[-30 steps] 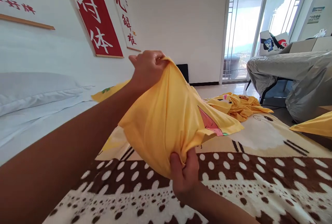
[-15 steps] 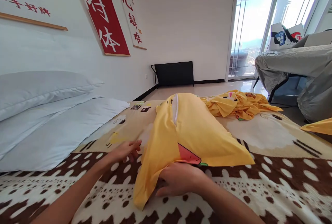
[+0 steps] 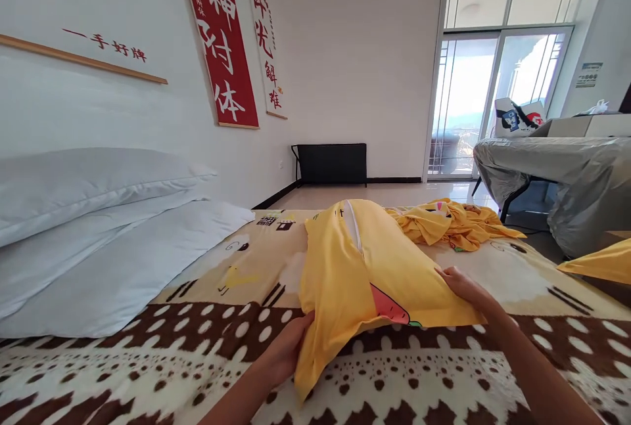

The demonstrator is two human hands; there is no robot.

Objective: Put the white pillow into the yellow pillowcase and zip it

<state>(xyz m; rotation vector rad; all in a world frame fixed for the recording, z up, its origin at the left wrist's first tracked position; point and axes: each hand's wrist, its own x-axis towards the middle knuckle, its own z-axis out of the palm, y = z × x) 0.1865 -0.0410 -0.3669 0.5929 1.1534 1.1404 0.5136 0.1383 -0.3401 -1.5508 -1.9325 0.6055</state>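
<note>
A yellow pillowcase (image 3: pixel 340 280) with a watermelon-slice print lies on the patterned blanket, plump with a pillow inside. Its slit opening runs down from the far end, and white shows within. My left hand (image 3: pixel 290 349) is closed on the case's left edge close to the near corner; some of its fingers are hidden by the cloth. On the opposite side, my right hand (image 3: pixel 466 290) pinches the right edge, a little above the near right corner. The near left corner of the case is a loose, flat flap.
White pillows (image 3: pixel 98 267) are stacked at the left by the wall. Crumpled yellow cloth (image 3: pixel 453 224) lies at the bed's far side, with another yellow piece (image 3: pixel 599 261) at the right edge. A plastic-covered table (image 3: pixel 552 156) stands beyond, and a black folded panel (image 3: pixel 332 163) leans by the wall.
My right hand has moved from under the near edge to the case's right edge. My left hand has come from beside the case onto its left edge. The camera view has tilted up.
</note>
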